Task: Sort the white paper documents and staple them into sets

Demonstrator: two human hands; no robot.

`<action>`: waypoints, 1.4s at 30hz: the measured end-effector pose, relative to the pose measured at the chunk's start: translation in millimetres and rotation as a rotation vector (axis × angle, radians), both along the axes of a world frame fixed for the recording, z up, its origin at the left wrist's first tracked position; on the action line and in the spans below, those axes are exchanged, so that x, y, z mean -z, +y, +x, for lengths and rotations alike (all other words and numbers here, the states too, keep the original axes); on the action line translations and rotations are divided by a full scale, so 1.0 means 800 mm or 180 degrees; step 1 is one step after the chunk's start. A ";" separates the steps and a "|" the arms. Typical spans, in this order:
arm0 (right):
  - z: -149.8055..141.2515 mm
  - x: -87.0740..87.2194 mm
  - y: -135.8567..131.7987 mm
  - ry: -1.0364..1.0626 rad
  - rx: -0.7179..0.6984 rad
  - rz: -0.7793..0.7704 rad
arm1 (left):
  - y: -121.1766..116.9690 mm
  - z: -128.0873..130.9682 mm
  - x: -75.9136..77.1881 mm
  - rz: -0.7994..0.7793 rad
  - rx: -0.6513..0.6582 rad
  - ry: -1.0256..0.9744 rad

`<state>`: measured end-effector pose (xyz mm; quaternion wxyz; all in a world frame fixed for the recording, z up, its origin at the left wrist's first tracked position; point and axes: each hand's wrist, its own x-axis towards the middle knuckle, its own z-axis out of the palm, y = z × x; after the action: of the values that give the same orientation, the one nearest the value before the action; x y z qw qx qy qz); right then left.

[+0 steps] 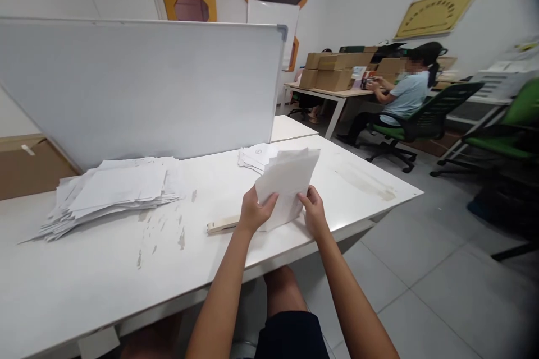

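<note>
A small stack of white paper sheets (288, 182) stands tilted upright over the table's front part, its lower edge at or near the tabletop. My left hand (256, 210) grips its left side, thumb across the near face. At the right edge, my right hand (314, 210) pinches the same sheets. Just left of my left hand lies a cream-coloured stapler-like tool (222, 225), partly hidden behind that hand. Behind the held sheets, a few loose papers (255, 156) rest on the table.
A thick, uneven paper pile (122, 188) sits on the white table (168, 263) at left. Along the back stands a whiteboard (147, 90), with a cardboard box (33, 165) beside it. Farther right, a person (406, 92) sits on a green chair near stacked boxes (332, 70).
</note>
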<state>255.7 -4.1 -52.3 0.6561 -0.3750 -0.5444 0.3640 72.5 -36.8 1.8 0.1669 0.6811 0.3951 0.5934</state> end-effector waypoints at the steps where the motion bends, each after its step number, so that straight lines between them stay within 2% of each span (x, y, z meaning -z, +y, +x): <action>1: 0.001 0.000 0.001 0.0064 0.0008 -0.0005 | 0.001 -0.001 0.003 0.0021 -0.0045 0.0048; 5: 0.001 0.002 -0.002 0.0264 -0.0025 -0.0010 | 0.004 -0.003 0.018 0.0235 -0.0128 0.0187; 8: 0.000 -0.001 -0.008 0.0137 -0.0075 0.0025 | 0.006 -0.002 0.025 0.0459 -0.0221 0.0315; 12: -0.002 -0.004 -0.012 0.0088 0.0163 0.0185 | 0.010 0.000 0.030 0.0828 -0.0462 0.0368; 17: 0.000 0.001 -0.011 0.0240 0.0227 0.0245 | 0.010 0.003 0.029 0.1330 -0.0574 0.0311; 25: 0.000 -0.004 -0.016 -0.0038 -0.0116 0.0026 | 0.004 0.005 0.018 0.1874 -0.1027 0.0728; 31: 0.000 -0.004 -0.015 0.0005 -0.0341 -0.0127 | 0.004 0.006 0.019 0.1755 -0.1000 0.0884; 36: -0.002 -0.004 -0.014 0.0031 -0.0356 -0.0063 | 0.004 0.005 0.024 0.1521 -0.0982 0.0980; 42: -0.001 -0.004 -0.015 0.0149 -0.0329 -0.0023 | 0.004 0.003 0.033 0.1056 -0.0900 0.1001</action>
<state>254.9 -15.8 -49.0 0.6476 -0.3401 -0.5463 0.4080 74.9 -33.7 -24.4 -0.0950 0.7211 0.4047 0.5543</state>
